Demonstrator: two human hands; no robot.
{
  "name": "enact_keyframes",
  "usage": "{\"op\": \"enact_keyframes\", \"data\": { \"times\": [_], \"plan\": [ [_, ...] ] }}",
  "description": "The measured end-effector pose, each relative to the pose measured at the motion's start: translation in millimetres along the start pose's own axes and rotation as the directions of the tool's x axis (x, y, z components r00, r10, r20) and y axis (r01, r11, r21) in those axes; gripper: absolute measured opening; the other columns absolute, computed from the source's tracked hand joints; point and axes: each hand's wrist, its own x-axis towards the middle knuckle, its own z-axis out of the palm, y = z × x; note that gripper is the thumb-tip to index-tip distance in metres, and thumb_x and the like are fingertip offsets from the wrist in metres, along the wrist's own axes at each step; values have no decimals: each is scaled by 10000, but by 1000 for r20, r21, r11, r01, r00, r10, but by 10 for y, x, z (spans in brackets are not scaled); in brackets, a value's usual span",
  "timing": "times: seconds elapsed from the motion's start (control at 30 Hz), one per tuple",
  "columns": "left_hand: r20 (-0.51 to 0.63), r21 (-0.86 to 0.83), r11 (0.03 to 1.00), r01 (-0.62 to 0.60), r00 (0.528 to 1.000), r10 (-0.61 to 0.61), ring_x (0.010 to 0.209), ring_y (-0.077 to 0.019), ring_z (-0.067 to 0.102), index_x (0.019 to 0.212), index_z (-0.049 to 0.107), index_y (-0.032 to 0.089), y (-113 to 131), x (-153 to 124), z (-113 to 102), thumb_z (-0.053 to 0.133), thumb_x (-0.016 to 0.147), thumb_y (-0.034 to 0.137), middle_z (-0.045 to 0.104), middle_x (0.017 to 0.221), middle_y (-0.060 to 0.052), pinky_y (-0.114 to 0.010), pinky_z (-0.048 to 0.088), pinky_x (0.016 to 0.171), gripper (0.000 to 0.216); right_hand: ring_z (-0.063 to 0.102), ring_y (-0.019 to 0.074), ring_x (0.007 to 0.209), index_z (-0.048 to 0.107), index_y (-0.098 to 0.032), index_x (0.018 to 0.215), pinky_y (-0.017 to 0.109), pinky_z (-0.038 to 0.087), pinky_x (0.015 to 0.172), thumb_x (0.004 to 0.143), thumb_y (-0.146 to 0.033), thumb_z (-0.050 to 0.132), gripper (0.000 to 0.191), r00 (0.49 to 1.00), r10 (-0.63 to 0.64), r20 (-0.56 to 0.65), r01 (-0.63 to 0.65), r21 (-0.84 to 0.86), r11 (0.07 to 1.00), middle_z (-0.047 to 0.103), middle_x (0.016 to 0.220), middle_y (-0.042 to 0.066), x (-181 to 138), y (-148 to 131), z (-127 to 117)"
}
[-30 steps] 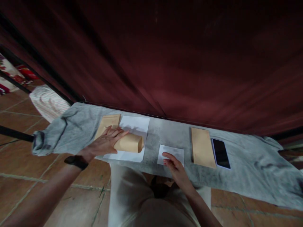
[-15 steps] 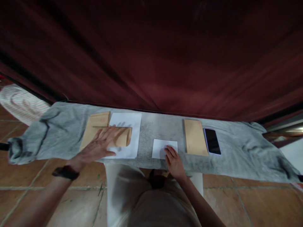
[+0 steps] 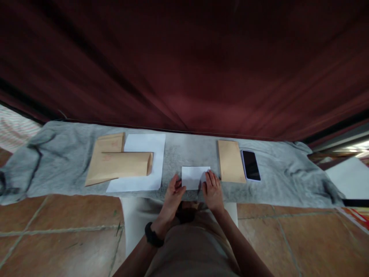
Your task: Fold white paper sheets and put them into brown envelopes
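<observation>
**A small white paper, apparently being steadied**

Nearest, a dark watch sits on the left wrist. Beyond it, the left hand is at the paper's 8 o'clock, fingers curled and thumb parted from them by the near corner. The right hand is at 4 o'clock, fingers close together over the paper's edge, thumb apart. I cannot tell whether either pinches the sheet.

The paper lies flat near the front edge of the cloth-covered tabletop, between the hands. The step in hand looks like holding or lining it up; lifting it from here would call for a fingertip under an edge, as the soft cloth may give beneath it.

Towards 10 o'clock, an open-ended envelope lies across a large white sheet and a flat envelope. At about 2 o'clock lies a lone envelope, with a phone just beyond its right side. Farthest, at 12 o'clock, hangs a dark red curtain.
</observation>
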Motion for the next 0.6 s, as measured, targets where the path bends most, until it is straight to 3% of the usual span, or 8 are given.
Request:
{"op": "enact_keyframes", "data": {
  "times": [0.1, 0.23, 0.47, 0.6],
  "plan": [
    [-63, -26, 996, 89, 994, -90, 1000, -199, 696, 1472, 447, 225, 76, 78, 30, 657, 841, 283, 687, 1152, -82, -350, 586, 874, 668, 375, 316, 1447, 410, -140, 1516, 553, 394, 1139, 1009, -228, 384, 516, 1000, 11, -14, -11, -35, 999, 422, 1571, 169, -22, -43, 28],
    [13, -88, 966, 242, 970, -242, 688, -154, 682, 1438, 448, 146, 191, 168, 107, 658, 811, 225, 698, 840, -17, -260, 573, 635, 667, 380, 310, 1444, 424, -136, 1511, 546, 378, 1147, 1005, -236, 377, 518, 1000, 14, -16, -15, -54, 998, 431, 1567, 168, -19, -79, 25],
    [58, 11, 948, 317, 947, -318, 437, -111, 625, 1050, 583, 189, 302, 287, 99, 651, 836, 304, 676, 761, 22, -190, 448, 397, 252, 388, 304, 1440, 427, -120, 1507, 530, 359, 1158, 979, -209, 390, 537, 1000, 9, -25, -11, -77, 997, 447, 1556, 171, -16, -95, 22],
    [89, -48, 939, 339, 938, -334, 404, -112, 613, 899, 563, 197, 309, 339, 66, 699, 796, 334, 664, 705, 33, -187, 437, 370, 218, 429, 310, 1404, 439, -142, 1499, 527, 377, 1138, 979, -208, 394, 525, 998, -10, -60, 6, -74, 997, 465, 1542, 159, -14, -80, 36]
  ]
}}
